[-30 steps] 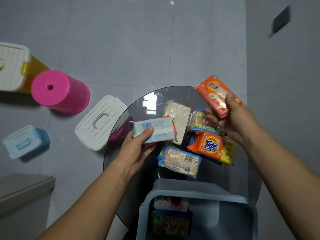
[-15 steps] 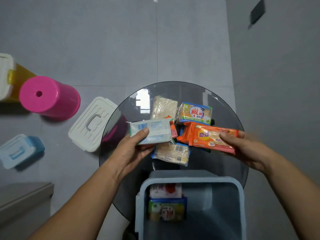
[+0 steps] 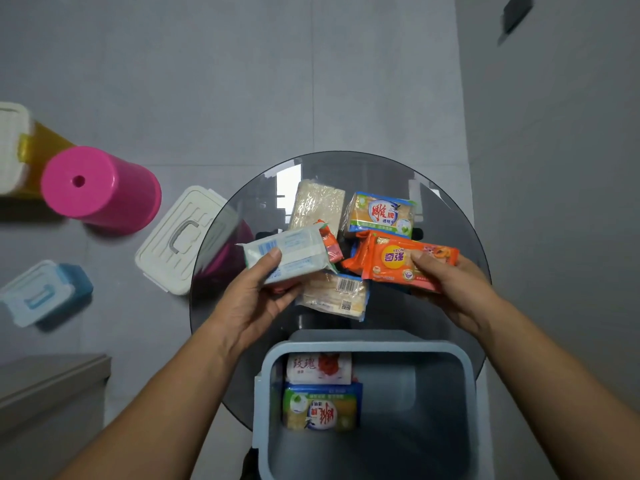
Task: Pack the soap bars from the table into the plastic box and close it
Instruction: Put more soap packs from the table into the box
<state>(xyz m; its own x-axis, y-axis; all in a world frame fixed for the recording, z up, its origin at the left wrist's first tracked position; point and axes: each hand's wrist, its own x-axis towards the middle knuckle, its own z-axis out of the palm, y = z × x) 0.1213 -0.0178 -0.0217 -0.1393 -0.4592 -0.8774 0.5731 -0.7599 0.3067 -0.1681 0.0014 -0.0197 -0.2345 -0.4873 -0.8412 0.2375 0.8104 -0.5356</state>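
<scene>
My left hand (image 3: 256,296) grips a pale blue-white soap pack (image 3: 291,252) above the round dark glass table (image 3: 450,209). My right hand (image 3: 453,285) holds an orange soap pack (image 3: 391,261) by its right end. Several more soap bars lie on the table: a plain beige one (image 3: 317,206), a blue-green wrapped one (image 3: 381,214), a clear-wrapped one with a barcode (image 3: 337,296). The open grey-blue plastic box (image 3: 474,393) stands at the near table edge, with a white-red soap (image 3: 318,368) and a green-yellow soap (image 3: 320,407) inside at its left.
On the grey tiled floor to the left lie a white lid with a handle (image 3: 176,237), a pink upturned bucket (image 3: 97,188), a small blue box with a lid (image 3: 41,292) and a yellow box with a white lid (image 3: 20,147). A grey cabinet corner (image 3: 52,393) sits at lower left.
My right hand has brought the orange soap pack down from the upper right to level over the table, nearer the box. The left hand has kept the pale pack almost still.
</scene>
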